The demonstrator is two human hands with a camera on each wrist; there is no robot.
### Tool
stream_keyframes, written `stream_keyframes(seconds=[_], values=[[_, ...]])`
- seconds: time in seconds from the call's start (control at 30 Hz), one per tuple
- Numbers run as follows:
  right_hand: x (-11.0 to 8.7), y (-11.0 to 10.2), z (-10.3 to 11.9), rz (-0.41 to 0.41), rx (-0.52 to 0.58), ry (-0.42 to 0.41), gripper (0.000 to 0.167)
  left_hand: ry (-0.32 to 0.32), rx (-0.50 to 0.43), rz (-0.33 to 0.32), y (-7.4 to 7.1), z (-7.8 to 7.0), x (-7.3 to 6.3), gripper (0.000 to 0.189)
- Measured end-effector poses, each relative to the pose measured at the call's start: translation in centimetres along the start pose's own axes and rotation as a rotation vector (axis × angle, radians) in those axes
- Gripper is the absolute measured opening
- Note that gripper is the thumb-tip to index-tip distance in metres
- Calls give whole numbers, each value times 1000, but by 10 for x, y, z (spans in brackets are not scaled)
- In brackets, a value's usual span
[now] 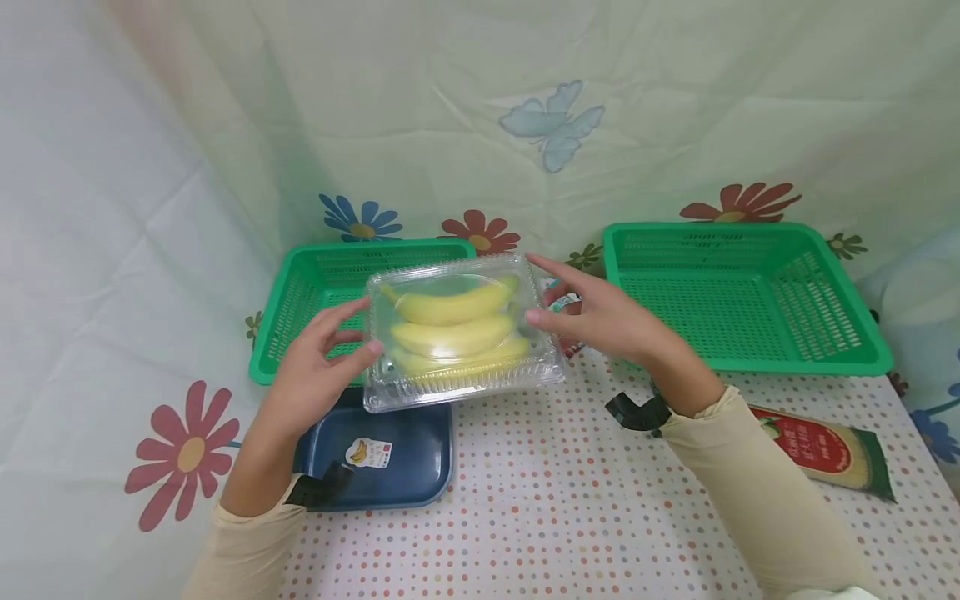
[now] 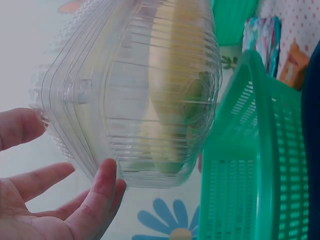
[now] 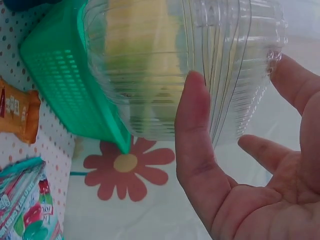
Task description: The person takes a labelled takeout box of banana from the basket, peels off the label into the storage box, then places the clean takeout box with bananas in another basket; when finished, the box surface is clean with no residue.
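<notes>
A clear plastic clamshell box (image 1: pixel 465 390) is held up between both hands, tilted, with yellow bananas (image 1: pixel 450 335) inside. My left hand (image 1: pixel 311 364) grips its left side by the rim, thumb in front and fingers behind. On the opposite side, my right hand (image 1: pixel 607 323) holds the rim between thumb and fingers. In the left wrist view, fingertips (image 2: pixel 106 172) touch the ribbed plastic (image 2: pixel 150 130). Below the box, partly covered by it, lies a dark blue tray (image 1: pixel 420 479) holding a banana-printed label (image 1: pixel 367 452).
One green basket (image 1: pixel 262 350) stands behind the left hand, another green basket (image 1: pixel 720 321) at right. A spaghetti pack (image 1: pixel 821 447) lies near the right forearm. In the right wrist view, an orange packet (image 3: pixel 17 111) and a colourful bag (image 3: pixel 30 207) lie on the dotted tablecloth.
</notes>
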State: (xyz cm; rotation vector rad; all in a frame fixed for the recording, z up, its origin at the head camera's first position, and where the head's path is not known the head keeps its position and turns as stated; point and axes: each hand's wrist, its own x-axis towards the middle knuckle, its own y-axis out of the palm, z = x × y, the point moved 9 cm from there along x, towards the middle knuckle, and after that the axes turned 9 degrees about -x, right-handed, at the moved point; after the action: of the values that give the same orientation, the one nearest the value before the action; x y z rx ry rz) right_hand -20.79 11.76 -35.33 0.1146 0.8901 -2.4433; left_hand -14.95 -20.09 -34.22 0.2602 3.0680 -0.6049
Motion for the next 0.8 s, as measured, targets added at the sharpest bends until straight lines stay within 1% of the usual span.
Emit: stream_keyframes(seconds=[0.13, 0.3, 0.5, 0.63, 0.8], values=[[8, 2, 5, 6, -7, -5, 81, -17, 2, -28, -7, 2, 1, 62], [11, -2, 8, -23, -40, -7, 78, -39, -10, -44, -9, 4, 8, 61], [19, 0, 12, -34, -39, -15, 76, -41, -46, -70, -15, 7, 13, 59], [31, 8, 17, -38, -11, -30, 73, -52, -80, -94, -25, 14, 14, 57], [47, 20, 27, -27, 37, -81, 72, -90, -106, -104, -39, 25, 13, 58]])
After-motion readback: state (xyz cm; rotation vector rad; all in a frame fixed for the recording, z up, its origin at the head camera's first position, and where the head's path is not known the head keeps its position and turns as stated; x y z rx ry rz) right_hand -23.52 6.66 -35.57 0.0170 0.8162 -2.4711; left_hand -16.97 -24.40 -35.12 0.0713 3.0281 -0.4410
